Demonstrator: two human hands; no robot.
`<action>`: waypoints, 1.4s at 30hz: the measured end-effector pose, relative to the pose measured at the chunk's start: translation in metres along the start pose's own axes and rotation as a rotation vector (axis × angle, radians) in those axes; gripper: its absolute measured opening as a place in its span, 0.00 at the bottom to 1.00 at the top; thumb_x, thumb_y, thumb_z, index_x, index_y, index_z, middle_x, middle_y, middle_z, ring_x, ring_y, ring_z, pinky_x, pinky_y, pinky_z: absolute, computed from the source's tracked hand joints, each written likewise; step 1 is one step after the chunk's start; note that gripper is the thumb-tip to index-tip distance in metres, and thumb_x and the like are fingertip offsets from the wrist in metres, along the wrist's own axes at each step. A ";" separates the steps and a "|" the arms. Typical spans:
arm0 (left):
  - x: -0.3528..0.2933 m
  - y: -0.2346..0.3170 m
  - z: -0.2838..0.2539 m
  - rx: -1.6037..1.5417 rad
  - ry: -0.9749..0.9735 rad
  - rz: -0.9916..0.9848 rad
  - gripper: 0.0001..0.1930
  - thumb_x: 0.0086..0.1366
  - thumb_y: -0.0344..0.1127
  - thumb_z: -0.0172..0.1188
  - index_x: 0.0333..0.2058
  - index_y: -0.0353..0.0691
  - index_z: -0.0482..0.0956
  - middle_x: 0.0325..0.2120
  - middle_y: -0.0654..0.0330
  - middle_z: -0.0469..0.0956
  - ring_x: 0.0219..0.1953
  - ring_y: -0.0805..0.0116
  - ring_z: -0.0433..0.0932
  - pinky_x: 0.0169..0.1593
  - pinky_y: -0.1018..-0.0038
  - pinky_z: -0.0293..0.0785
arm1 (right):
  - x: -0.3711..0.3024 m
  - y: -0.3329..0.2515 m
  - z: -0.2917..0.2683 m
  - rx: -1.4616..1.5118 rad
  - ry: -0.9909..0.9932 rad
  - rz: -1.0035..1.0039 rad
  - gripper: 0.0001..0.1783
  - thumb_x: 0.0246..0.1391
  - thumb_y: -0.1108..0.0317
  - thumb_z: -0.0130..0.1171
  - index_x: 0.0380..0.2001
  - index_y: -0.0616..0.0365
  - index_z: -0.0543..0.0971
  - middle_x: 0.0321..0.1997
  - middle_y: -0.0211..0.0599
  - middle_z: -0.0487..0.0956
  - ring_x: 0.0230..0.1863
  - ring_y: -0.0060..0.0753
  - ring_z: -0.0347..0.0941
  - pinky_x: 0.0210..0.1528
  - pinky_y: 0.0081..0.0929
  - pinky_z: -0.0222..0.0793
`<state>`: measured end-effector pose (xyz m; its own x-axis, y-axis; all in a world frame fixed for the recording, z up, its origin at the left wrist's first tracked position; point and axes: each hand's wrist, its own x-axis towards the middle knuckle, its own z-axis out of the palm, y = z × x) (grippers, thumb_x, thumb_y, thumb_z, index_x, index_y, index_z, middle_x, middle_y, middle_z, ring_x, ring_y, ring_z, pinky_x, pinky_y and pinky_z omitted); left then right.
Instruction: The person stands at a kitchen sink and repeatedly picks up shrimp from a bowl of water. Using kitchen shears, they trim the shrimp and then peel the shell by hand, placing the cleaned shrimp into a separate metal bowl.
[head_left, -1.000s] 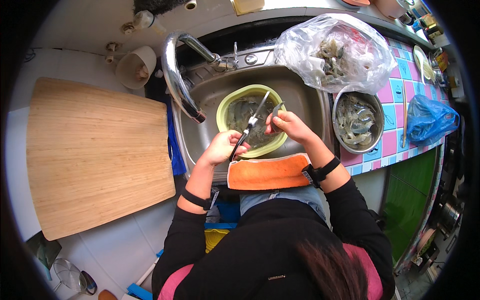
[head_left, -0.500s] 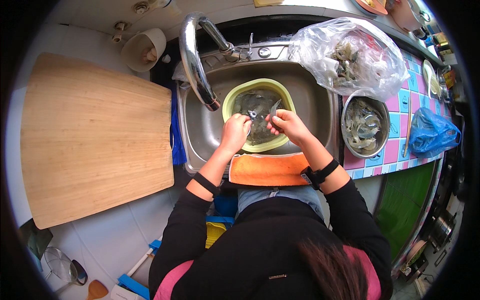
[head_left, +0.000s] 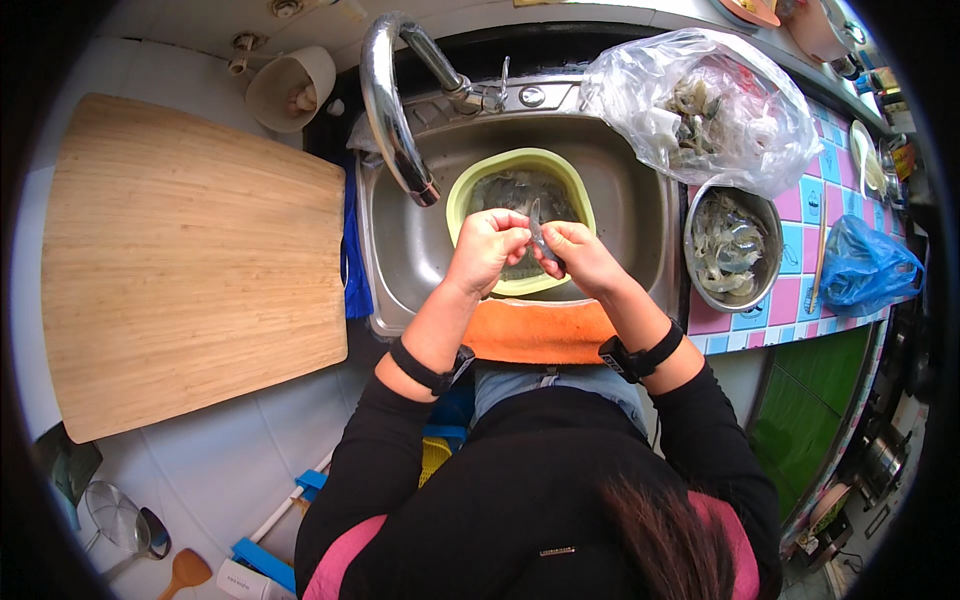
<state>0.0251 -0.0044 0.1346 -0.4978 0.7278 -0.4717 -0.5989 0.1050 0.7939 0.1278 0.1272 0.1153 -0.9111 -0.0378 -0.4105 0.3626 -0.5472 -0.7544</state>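
Between thumb and fingers, my right hand (head_left: 583, 258) grips a grey raw shrimp (head_left: 537, 224), its narrow end pointing up. My left hand (head_left: 488, 250) is closed in a pinch, its fingertips right beside the shrimp; whatever they hold is too small to make out. Both hands are over a yellow-green basin (head_left: 583, 190) standing in the steel sink (head_left: 640, 165). More shrimp (head_left: 505, 190) lie in water in the basin, partly hidden by my hands. A steel bowl (head_left: 690, 240) of shrimp pieces (head_left: 728, 240) stands to the right of the sink.
The curved faucet (head_left: 385, 110) arches over the sink's left part. A large wooden cutting board (head_left: 195, 270) lies to the left. At the back right is a clear plastic bag (head_left: 745, 130) with shrimp inside, and a blue bag (head_left: 868, 268) sits farther right. An orange towel (head_left: 540, 333) covers the sink's front edge.
My left hand has moved right and up to meet the shrimp. My right hand has shifted slightly, still gripping it; the hands are now together.
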 end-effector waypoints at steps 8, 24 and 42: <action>0.003 0.006 0.004 -0.133 -0.064 -0.110 0.06 0.52 0.21 0.47 0.29 0.33 0.72 0.19 0.60 0.73 0.17 0.80 0.67 0.20 0.86 0.63 | -0.001 -0.004 -0.005 0.135 -0.112 0.029 0.16 0.61 0.58 0.43 0.26 0.58 0.69 0.17 0.25 0.65 0.17 0.15 0.57 0.19 0.14 0.53; -0.003 0.007 0.011 -0.187 0.051 -0.012 0.04 0.54 0.21 0.49 0.29 0.33 0.72 0.21 0.60 0.73 0.20 0.77 0.71 0.23 0.84 0.68 | -0.017 -0.006 0.007 -1.273 0.305 -0.624 0.10 0.47 0.71 0.55 0.35 0.59 0.70 0.29 0.43 0.73 0.33 0.45 0.72 0.33 0.35 0.68; -0.010 0.019 0.015 -0.111 -0.040 -0.020 0.05 0.52 0.21 0.49 0.28 0.33 0.72 0.19 0.60 0.73 0.18 0.77 0.70 0.21 0.84 0.67 | -0.024 -0.019 0.005 -0.585 0.019 -0.256 0.06 0.55 0.71 0.47 0.29 0.63 0.71 0.20 0.38 0.69 0.22 0.29 0.65 0.26 0.26 0.62</action>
<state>0.0284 0.0009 0.1598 -0.4611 0.7528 -0.4699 -0.6755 0.0456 0.7359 0.1420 0.1342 0.1416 -0.9813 0.0509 -0.1855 0.1862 0.0107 -0.9824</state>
